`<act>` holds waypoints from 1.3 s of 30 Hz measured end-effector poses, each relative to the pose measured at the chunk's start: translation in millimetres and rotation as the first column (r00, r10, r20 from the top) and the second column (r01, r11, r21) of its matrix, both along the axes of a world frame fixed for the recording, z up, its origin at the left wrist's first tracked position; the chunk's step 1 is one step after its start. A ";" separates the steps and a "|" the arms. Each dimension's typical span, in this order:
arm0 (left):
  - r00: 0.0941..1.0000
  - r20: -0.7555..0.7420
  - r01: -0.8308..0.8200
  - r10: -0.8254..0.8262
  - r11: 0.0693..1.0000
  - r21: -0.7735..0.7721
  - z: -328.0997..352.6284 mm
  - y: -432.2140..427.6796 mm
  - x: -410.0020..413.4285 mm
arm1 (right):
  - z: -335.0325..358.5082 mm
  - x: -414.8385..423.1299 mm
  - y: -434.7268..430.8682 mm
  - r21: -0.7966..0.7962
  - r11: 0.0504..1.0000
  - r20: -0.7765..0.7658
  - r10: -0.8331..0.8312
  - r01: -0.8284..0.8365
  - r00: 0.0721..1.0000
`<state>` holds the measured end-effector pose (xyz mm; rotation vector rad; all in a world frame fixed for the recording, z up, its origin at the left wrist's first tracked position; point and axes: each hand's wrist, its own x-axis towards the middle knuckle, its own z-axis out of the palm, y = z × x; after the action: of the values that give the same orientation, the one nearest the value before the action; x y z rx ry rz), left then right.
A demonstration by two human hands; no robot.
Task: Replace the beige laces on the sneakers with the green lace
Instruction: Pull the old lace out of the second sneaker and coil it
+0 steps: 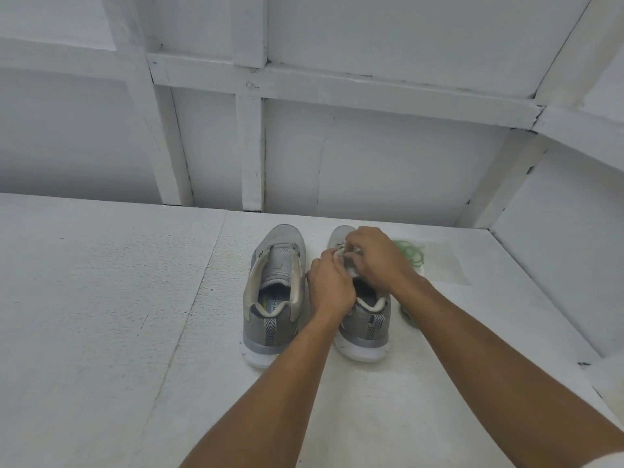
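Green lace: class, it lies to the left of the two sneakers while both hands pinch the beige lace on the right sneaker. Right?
Not quite. The head view shows the green lace to the right of the two sneakers, not the left. The left hand and right hand do pinch the beige lace on the right sneaker.

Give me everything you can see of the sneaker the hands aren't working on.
This sneaker stands upright on the white surface, heel toward the camera, toe toward the wall, beside the other sneaker. It has a grey knit-looking upper, thick white sole, beige padded collar, a black-and-white chevron strip down the heel, and a printed insole with a green patch. No lace shows across its tongue. The left hand is on the other sneaker; its wrist passes close by, contact unclear.
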<state>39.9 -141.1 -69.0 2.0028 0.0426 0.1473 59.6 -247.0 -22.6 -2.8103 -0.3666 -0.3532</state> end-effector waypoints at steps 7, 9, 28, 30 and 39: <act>1.000 0.009 0.009 -0.010 1.000 0.009 2.1 0.7 -1.5 | 14.4 6.3 -21.9 0.070 0.988 0.053 -0.139 0.135 0.989; 1.000 0.009 0.009 -0.009 1.000 0.003 1.8 0.8 -1.6 | 17.3 7.2 -28.4 0.092 0.983 0.059 -0.162 0.156 0.985; 1.000 0.023 0.002 -0.003 1.000 0.008 0.6 0.3 0.3 | 46.9 10.4 -76.8 0.433 0.816 0.215 -0.506 0.383 0.835; 1.000 0.027 0.002 -0.002 1.000 0.019 0.7 0.0 0.3 | 47.5 8.2 -74.7 0.421 0.827 0.242 -0.499 0.374 0.832; 0.995 0.003 0.094 -0.096 0.985 0.141 4.4 3.0 4.0 | 8.4 -1.0 -56.8 0.184 0.841 -0.143 -0.488 0.508 0.861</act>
<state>43.9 -138.1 -64.6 2.1408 -0.0719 0.1014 58.6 -303.8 -14.2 -2.6522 0.4190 -0.3431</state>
